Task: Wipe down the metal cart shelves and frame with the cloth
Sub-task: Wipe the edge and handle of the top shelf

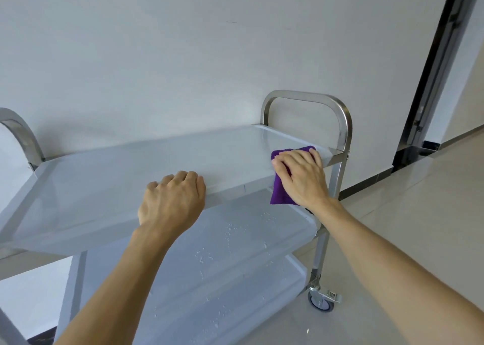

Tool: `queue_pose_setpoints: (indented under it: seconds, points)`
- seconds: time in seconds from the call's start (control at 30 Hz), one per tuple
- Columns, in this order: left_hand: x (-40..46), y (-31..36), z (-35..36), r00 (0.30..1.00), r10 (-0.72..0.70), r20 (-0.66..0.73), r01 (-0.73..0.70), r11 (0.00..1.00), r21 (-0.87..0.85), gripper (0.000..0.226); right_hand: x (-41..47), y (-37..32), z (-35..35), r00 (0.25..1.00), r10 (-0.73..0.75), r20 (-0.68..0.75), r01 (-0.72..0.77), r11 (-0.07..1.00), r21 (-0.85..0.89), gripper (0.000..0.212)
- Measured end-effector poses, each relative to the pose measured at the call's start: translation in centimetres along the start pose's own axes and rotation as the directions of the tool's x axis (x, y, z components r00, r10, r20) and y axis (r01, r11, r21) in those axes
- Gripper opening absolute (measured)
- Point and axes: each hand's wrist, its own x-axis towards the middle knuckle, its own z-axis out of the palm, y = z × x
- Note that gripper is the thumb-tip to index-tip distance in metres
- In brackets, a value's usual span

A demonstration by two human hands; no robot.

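We see the metal cart (183,161) standing against a white wall, and we describe all places from this cart. Its top shelf (117,187) is the widest surface; under it the middle shelf (235,234) carries small water drops, and the bottom shelf (222,305) too. At the cart's right end rises the handle frame (337,108), and below it one caster wheel (321,302). Our left hand (171,200) holds the front edge of the top shelf with curled fingers, to steady the cart. Our right hand (301,174) presses the purple cloth (279,192) over the same front edge, near the right end, with fingers curved around it. We judge that the top shelf edge is now being wiped; next probably the wet lower shelves need long, firm strokes.
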Motion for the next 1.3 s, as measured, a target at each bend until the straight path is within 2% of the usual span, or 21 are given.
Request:
queue_pose_setpoints:
  seconds: [0.13,0.3,0.4,0.5,0.57,0.67,0.77,0.83,0.93,1.03,1.1,1.17,1.3]
  points:
    - [0.0,0.0,0.0,1.000,0.017,-0.004,-0.017,1.000,0.020,0.028,-0.4,-0.7,0.5,1.000,0.001,-0.027,-0.001,1.000,0.002,0.052]
    - [2.1,1.9,-0.8,0.996,-0.016,0.082,0.019,0.999,-0.038,0.028,-0.2,0.2,1.2,0.988,-0.057,-0.142,0.055,0.998,-0.023,0.042]
    - [3.5,6.0,-1.2,0.994,0.046,0.102,-0.023,0.975,-0.219,0.037,0.1,1.5,1.5,0.973,-0.151,-0.173,0.153,0.988,0.000,0.040]
    - [4.8,10.9,-0.8,0.988,0.057,0.144,0.008,0.911,-0.413,0.037,1.0,4.3,1.4,0.950,-0.272,-0.154,0.284,0.956,0.067,0.040]
    - [5.5,13.2,-0.1,0.988,0.033,0.150,0.042,0.883,-0.467,0.037,1.8,6.7,1.4,0.947,-0.291,-0.134,0.303,0.949,0.088,0.040]
    - [6.0,15.3,1.0,0.989,-0.032,0.144,0.087,0.915,-0.394,0.033,2.7,11.4,1.5,0.958,-0.259,-0.120,0.269,0.961,0.071,0.043]
    - [5.8,16.7,2.1,0.996,-0.083,-0.019,0.076,0.968,-0.239,0.026,3.5,14.9,1.9,0.959,-0.259,-0.112,0.267,0.962,0.060,0.048]
    - [6.0,17.6,2.4,0.991,-0.118,-0.068,0.104,0.978,-0.184,0.023,4.0,15.7,2.5,0.950,-0.261,-0.173,0.275,0.959,0.066,0.048]
    - [7.8,18.9,2.3,0.994,-0.110,-0.016,0.106,0.982,-0.154,0.024,4.0,15.5,2.9,0.949,-0.191,-0.250,0.227,0.966,0.121,0.046]
    - [9.9,20.9,2.2,0.989,-0.058,0.134,0.089,0.968,-0.236,0.033,4.5,15.5,2.1,0.977,-0.119,-0.174,0.163,0.950,0.267,0.044]
    - [10.3,22.2,3.2,0.981,-0.034,0.191,0.068,0.983,-0.173,0.037,4.9,15.9,0.9,0.993,-0.080,-0.088,0.112,0.885,0.452,0.044]
    - [10.3,22.6,4.1,0.985,-0.044,0.166,0.061,0.993,-0.102,0.040,4.6,16.6,-0.4,1.000,-0.007,-0.015,0.015,0.787,0.616,0.047]
    - [10.2,22.5,4.6,0.992,-0.049,0.115,0.057,0.996,-0.070,0.049,2.3,18.5,-2.6,0.980,0.167,0.108,-0.189,0.615,0.766,0.047]
